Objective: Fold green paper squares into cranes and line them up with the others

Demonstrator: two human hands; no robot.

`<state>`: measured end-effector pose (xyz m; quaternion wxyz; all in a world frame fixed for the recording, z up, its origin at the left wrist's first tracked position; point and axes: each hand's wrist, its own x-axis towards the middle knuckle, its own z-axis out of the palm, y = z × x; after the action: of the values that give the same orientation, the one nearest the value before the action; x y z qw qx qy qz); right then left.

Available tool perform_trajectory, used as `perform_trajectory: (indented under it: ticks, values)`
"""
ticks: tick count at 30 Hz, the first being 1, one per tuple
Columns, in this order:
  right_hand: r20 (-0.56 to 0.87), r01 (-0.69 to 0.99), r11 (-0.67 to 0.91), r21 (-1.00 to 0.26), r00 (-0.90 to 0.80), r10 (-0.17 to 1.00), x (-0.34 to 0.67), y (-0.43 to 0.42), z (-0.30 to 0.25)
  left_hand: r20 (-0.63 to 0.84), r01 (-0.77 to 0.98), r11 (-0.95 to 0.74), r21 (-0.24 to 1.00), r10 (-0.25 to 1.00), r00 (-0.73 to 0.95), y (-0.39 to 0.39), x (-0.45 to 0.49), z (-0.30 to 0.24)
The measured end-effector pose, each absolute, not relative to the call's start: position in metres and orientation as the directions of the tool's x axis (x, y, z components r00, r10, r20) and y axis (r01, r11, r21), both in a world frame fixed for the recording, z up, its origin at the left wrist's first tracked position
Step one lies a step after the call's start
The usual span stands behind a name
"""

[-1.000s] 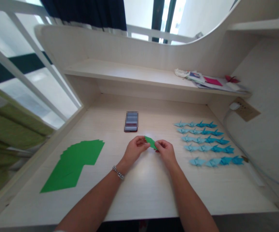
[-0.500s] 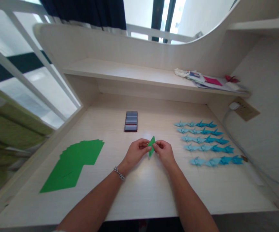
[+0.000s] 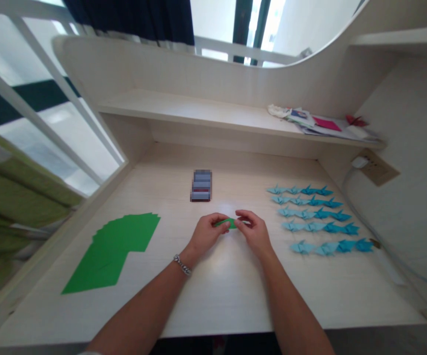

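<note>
We see the small folded green paper (image 3: 231, 224) between both hands over the desk (image 3: 213, 296): the left hand (image 3: 206, 231) pinches it between thumb and fingers, while the right hand (image 3: 256, 232) has its thumb against the paper and index finger raised, so we cannot tell whether its other fingers grip from behind. If that right-hand hold is loose, we judge the paper could twist and crease off line; too hard a squeeze could crumple it.
</note>
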<state>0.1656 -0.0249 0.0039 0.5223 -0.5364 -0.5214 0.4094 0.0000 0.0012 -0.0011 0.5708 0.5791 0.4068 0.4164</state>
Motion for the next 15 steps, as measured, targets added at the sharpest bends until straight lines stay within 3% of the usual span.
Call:
perform_trajectory:
  ticks: [4, 15]
  values:
    - [0.129, 0.250, 0.106, -0.962, 0.079, 0.988, 0.1639, -0.0270, 0.0033, 0.041, 0.025, -0.052, 0.998, 0.942, 0.332, -0.0001, -0.0004, -0.0007]
    - [0.216, 0.205, 0.187, -0.961, 0.129, 0.968, 0.1575, -0.0279, 0.0006, 0.026, -0.046, -0.014, 0.999, 0.965, 0.262, 0.0001, -0.0009, -0.0002]
